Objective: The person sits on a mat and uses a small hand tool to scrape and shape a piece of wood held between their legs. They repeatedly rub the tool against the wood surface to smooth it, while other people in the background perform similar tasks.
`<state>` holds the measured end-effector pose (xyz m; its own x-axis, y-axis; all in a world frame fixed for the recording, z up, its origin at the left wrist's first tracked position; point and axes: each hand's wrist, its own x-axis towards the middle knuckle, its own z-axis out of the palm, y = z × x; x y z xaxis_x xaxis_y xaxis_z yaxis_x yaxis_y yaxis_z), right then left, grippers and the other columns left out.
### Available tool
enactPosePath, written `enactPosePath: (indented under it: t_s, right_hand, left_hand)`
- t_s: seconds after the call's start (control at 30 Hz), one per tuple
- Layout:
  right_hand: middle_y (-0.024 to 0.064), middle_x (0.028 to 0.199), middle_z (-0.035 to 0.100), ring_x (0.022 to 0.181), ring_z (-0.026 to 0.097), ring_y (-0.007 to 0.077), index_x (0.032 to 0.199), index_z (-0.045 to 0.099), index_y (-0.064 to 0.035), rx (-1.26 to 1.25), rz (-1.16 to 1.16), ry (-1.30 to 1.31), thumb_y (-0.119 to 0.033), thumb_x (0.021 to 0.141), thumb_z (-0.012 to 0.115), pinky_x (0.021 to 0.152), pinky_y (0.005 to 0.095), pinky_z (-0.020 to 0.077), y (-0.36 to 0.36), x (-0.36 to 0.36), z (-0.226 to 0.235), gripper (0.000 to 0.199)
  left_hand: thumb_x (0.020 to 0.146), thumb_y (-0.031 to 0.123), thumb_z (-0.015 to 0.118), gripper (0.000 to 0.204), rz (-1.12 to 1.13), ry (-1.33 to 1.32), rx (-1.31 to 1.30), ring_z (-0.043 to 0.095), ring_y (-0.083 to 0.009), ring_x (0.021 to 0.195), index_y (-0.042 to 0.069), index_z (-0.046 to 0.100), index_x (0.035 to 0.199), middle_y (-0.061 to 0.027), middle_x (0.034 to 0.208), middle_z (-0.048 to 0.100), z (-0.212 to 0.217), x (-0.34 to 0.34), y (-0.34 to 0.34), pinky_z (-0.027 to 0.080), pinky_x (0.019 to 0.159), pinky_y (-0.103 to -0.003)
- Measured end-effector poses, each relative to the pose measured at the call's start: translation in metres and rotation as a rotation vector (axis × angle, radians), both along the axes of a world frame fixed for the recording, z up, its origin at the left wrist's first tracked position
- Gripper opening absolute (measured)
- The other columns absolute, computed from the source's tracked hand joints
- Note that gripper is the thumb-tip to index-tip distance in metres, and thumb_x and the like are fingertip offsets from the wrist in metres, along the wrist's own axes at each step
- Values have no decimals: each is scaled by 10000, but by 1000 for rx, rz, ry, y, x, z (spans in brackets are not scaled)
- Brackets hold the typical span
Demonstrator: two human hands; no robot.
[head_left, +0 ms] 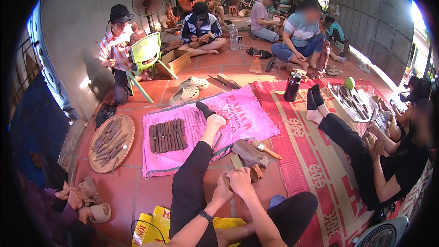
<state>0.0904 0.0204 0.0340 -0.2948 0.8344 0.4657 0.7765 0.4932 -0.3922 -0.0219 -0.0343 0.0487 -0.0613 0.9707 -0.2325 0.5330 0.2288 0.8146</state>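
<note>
My left hand, with a dark watch on its wrist, is closed round a small brown wooden piece. My right hand is bent over the same piece from the right, fingers curled. Most of the piece is hidden by my fingers, so its shape cannot be made out. Just beyond my hands are a wooden block and a greenish flat bar. Beside them lie a crumpled brownish cloth or bag and a paintbrush with an orange handle.
A pink sack bears a row of dark-handled carving tools. More tools fill a round woven tray at left. A red patterned mat and black flask are at right. Several people sit around; a fan stands near right.
</note>
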Motion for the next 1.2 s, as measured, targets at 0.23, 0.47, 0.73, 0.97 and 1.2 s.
enactPosePath:
  t_s: [0.23, 0.47, 0.73, 0.97, 1.2]
  right_hand:
    - [139, 783, 703, 904, 648, 313, 822, 747, -114, -147, -86, 30, -321, 923, 591, 873, 487, 394, 8, 2, -20, 278]
    - [123, 828, 727, 919, 654, 301, 857, 780, -138, -153, -86, -2, -326, 909, 612, 905, 453, 378, 4, 1, -3, 258]
    - [140, 777, 701, 905, 650, 319, 833, 748, -108, -187, -69, 27, -321, 925, 594, 893, 474, 392, 6, 9, -10, 278]
    - [146, 815, 710, 917, 650, 345, 853, 743, -93, -157, -30, 46, -310, 926, 588, 880, 485, 428, 7, 3, 6, 276]
    - [142, 809, 708, 872, 651, 355, 837, 736, -86, -102, -9, 46, -276, 915, 596, 816, 512, 456, -1, 4, 12, 249]
  left_hand:
    - [792, 197, 660, 821, -42, 11, 5, 487, -532, 1222, 104, 198, 1464, -294, 1450, 382, 20, 5, -5, 428, 1018, -546]
    - [810, 234, 670, 781, 2, 31, 38, 524, -542, 1161, 123, 219, 1438, -301, 1394, 433, 9, 4, -3, 443, 984, -568]
    - [792, 256, 699, 832, -31, 46, -12, 538, -531, 1151, 123, 206, 1449, -297, 1382, 450, 11, 8, -2, 459, 973, -556]
    - [776, 218, 701, 846, -8, 33, -57, 520, -528, 1179, 106, 208, 1454, -295, 1418, 403, 9, 1, 2, 454, 968, -570]
    - [769, 184, 709, 855, 13, 45, 41, 528, -534, 1160, 122, 209, 1460, -323, 1382, 440, 5, 5, -3, 452, 974, -556]
